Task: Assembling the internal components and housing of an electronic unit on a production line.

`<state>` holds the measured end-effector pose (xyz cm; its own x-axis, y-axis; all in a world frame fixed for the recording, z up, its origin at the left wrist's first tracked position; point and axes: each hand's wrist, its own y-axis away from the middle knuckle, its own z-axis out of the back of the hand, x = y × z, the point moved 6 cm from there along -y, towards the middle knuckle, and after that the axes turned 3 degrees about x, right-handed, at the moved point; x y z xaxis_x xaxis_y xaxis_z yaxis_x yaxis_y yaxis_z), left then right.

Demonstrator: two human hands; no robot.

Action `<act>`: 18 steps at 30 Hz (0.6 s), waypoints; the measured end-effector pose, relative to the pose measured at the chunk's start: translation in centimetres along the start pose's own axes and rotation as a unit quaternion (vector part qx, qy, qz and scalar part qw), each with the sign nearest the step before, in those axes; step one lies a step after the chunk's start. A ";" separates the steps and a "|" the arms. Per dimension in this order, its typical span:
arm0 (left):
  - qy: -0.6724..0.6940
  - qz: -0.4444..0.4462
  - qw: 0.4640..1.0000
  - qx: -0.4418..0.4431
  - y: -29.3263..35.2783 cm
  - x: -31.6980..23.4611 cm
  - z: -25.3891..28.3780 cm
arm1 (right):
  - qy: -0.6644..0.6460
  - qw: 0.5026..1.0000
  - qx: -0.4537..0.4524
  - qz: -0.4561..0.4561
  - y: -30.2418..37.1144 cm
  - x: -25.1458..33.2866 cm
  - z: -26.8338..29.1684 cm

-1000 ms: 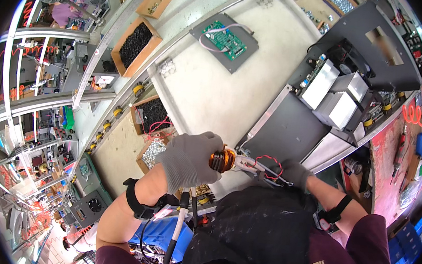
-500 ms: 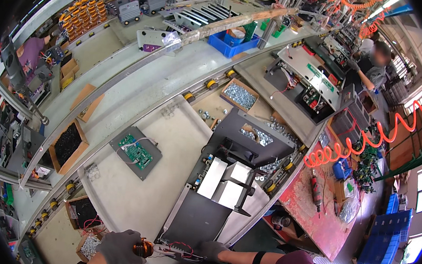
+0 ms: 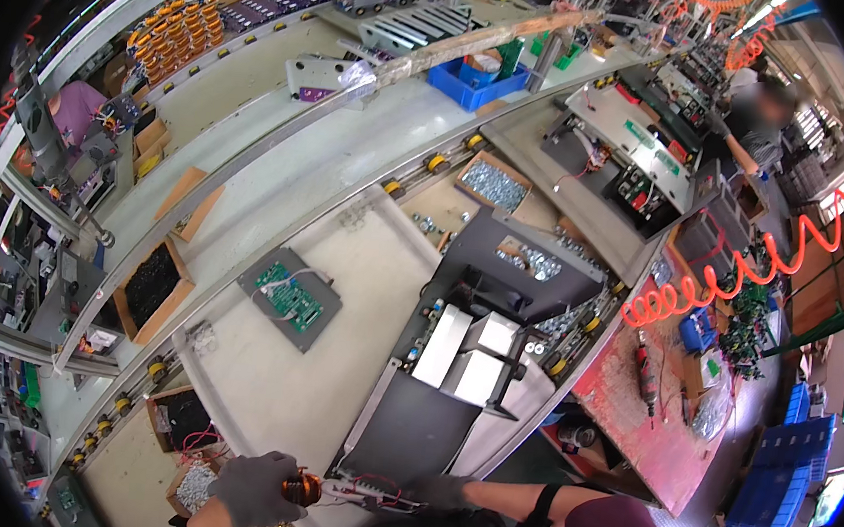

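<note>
While coil point(image 3: 301, 489) is held over near edge of tray point(image 3: 363, 248) by left hand point(image 3: 257, 490), fingers curled round it, positioning seems in hand. Right hand point(image 3: 439, 491): fingers hidden, grip cannot be told. Steady support, untangled wires point(image 3: 362, 489) seem called for. Counted: one coil, one chassis point(image 3: 408, 428), one circuit board point(image 3: 294, 297), three silver blocks point(image 3: 442, 346).
</note>
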<state>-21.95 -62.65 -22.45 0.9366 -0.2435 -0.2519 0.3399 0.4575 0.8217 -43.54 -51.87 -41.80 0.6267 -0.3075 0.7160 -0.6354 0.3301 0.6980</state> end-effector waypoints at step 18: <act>-0.077 -0.115 0.983 -0.122 -2.0 -7.1 4.6 | 0.068 0.899 -0.369 0.227 7.7 14.1 8.6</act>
<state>-29.70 -65.78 -19.99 0.8154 -0.4818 -0.3209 0.5685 0.5625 0.6003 -43.47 -61.30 -26.25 0.4596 0.1035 0.8821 -0.3985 0.9116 0.1007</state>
